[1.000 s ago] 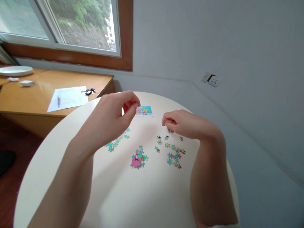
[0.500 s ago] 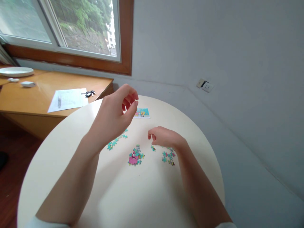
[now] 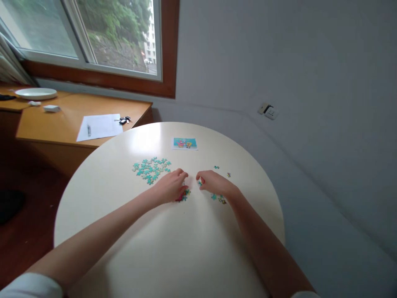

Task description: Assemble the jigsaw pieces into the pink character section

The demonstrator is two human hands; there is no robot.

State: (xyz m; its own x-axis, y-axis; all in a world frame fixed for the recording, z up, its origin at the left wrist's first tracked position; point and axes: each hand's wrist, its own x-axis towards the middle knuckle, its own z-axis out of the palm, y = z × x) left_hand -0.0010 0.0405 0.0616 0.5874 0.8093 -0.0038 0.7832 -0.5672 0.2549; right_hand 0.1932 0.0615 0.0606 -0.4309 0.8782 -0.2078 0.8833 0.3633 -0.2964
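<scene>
My left hand (image 3: 171, 186) rests on the round cream table (image 3: 161, 252), fingers curled down over a small assembled puzzle cluster with a pink figure (image 3: 184, 195). My right hand (image 3: 211, 183) lies just to its right, fingers bent, pinching a small piece near loose colourful pieces (image 3: 218, 199). A heap of teal puzzle pieces (image 3: 151, 169) lies left of my left hand. A small reference picture card (image 3: 185, 143) sits at the table's far side.
A wooden desk (image 3: 62, 124) by the window carries a sheet of paper with a pen (image 3: 98, 126), keys (image 3: 124, 120) and a white plate (image 3: 35, 93). A wall socket (image 3: 268, 111) is on the grey wall at right.
Both hands have dropped from the air onto the table. My left hand came down onto the pink cluster, my right hand moved left beside it. The camera pulled back.
</scene>
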